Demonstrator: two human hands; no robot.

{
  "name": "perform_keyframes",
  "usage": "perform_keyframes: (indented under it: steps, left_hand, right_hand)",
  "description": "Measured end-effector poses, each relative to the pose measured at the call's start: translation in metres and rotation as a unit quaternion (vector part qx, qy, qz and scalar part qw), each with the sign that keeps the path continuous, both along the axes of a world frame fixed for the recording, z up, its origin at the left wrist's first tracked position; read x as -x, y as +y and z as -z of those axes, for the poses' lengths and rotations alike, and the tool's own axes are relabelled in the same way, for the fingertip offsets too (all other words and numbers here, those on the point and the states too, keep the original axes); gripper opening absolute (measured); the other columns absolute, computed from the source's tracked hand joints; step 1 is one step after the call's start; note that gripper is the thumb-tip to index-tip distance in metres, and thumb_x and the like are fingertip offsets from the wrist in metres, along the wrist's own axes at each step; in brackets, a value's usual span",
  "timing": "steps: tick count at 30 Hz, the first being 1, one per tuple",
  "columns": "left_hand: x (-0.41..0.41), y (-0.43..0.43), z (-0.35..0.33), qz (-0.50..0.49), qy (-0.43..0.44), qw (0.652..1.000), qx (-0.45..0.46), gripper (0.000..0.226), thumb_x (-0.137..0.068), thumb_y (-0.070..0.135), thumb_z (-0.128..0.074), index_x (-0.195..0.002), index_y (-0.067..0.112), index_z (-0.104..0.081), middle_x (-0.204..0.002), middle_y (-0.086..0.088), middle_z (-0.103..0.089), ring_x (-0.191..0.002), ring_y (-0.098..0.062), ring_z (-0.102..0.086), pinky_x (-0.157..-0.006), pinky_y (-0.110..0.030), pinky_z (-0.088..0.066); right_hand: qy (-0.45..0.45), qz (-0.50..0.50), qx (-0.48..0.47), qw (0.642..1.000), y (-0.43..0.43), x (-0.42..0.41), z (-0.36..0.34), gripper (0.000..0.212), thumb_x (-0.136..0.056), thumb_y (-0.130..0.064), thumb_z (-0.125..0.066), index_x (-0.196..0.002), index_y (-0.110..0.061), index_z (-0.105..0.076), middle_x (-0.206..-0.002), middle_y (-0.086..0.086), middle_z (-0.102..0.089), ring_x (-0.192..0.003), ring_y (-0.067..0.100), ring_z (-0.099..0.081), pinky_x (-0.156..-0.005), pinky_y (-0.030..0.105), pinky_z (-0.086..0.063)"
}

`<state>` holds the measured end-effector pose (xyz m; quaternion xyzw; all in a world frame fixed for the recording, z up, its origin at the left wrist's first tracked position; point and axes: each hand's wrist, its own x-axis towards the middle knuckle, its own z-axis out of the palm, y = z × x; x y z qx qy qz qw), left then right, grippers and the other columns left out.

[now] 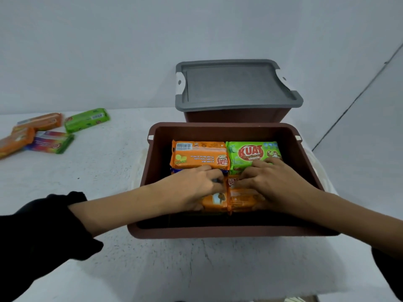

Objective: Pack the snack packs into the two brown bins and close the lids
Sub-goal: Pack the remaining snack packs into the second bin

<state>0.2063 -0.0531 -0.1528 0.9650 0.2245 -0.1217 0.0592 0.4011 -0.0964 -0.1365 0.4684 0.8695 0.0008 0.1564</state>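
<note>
Left hand (196,184) is inside the open brown bin (218,233), fingers curled round the near-left orange pack (214,201); right hand (272,182) lies beside it, fingers spread flat, pressing the near-right orange pack (242,199) and touching the green pack (248,153) behind. Far-left orange pack (196,155) sits against the green one. Second brown bin (235,116) stands just behind with its grey lid (235,86) on; four loose packs (52,141) lie far left on the surface (109,171).

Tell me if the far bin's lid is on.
On: the grey lid sits flat over the far brown bin, covering its top. Latching: cannot tell.
</note>
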Motion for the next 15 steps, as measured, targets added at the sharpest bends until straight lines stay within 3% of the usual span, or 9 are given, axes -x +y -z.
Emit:
perform_keyframes:
  steps: [4, 8, 11, 15]
  left_hand:
    - [0.007, 0.002, -0.017, -0.036, -0.054, 0.997, 0.041, 0.049, -0.086, 0.039, -0.061, -0.131, 0.024, -0.051, -0.131, 0.006, -0.049, -0.119, -0.009, -0.047, -0.099, -0.022, -0.041]
    - [0.033, 0.010, -0.048, -0.093, -0.154, 0.984, 0.007, 0.036, -0.088, 0.041, -0.056, -0.122, 0.030, -0.059, -0.124, 0.010, -0.056, -0.112, -0.004, -0.052, -0.089, -0.019, -0.043]
    - [0.068, 0.019, -0.068, -0.154, -0.212, 0.964, -0.043, 0.036, -0.084, 0.048, -0.050, -0.115, 0.033, -0.063, -0.117, 0.012, -0.059, -0.106, -0.005, -0.054, -0.085, -0.032, -0.050]
    - [0.120, 0.028, -0.085, -0.228, -0.261, 0.933, -0.099, 0.040, -0.083, 0.050, -0.046, -0.112, 0.031, -0.064, -0.111, 0.008, -0.062, -0.103, -0.008, -0.058, -0.085, -0.031, -0.049]
  right_hand:
    - [0.051, 0.016, 0.018, 0.998, 0.009, 0.005, -0.012, 0.055, -0.086, -0.053, -0.051, -0.137, -0.038, -0.039, -0.140, -0.013, -0.044, -0.131, 0.010, -0.034, -0.108, 0.031, -0.028]
    - [0.149, 0.006, -0.006, 0.989, 0.026, 0.019, -0.036, 0.043, -0.088, -0.043, -0.053, -0.131, -0.039, -0.047, -0.129, -0.013, -0.053, -0.104, -0.001, -0.038, -0.085, 0.018, -0.032]
    - [0.230, -0.018, -0.040, 0.972, 0.045, 0.044, -0.053, 0.040, -0.086, -0.036, -0.059, -0.126, -0.035, -0.054, -0.116, -0.010, -0.061, -0.096, 0.001, -0.040, -0.082, 0.023, -0.037]
    - [0.287, -0.067, -0.059, 0.954, 0.079, 0.095, -0.071, 0.042, -0.084, -0.042, -0.059, -0.125, -0.033, -0.056, -0.110, -0.006, -0.064, -0.096, 0.008, -0.051, -0.079, 0.024, -0.036]
